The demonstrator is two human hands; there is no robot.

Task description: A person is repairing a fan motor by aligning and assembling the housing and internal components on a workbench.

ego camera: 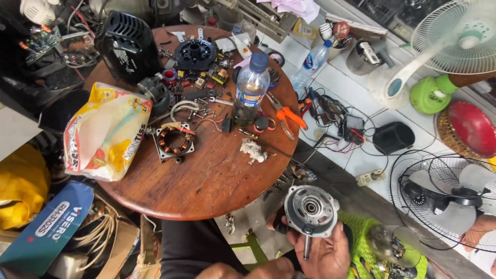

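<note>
My right hand (324, 254) grips a round grey metal fan motor housing (310, 209) with a steel shaft (307, 247) pointing down, held below the round wooden table's (217, 181) near edge. A dark stub (279, 225) pokes out at the housing's left side; what it is I cannot tell. Only a strip of my left hand (238, 269) shows at the bottom edge, just left of the right hand, its fingers hidden. On the table lie a copper-wound stator (174, 141), a plastic water bottle (250, 90) and orange-handled pliers (285, 117).
A black fan motor cover (128, 45), a yellow and white plastic bag (106, 132) and several small parts crowd the table. Right of it are tangled wires (336, 121), a fan grille with blades (444, 199), a white fan (454, 36) and a green mesh basket (382, 248).
</note>
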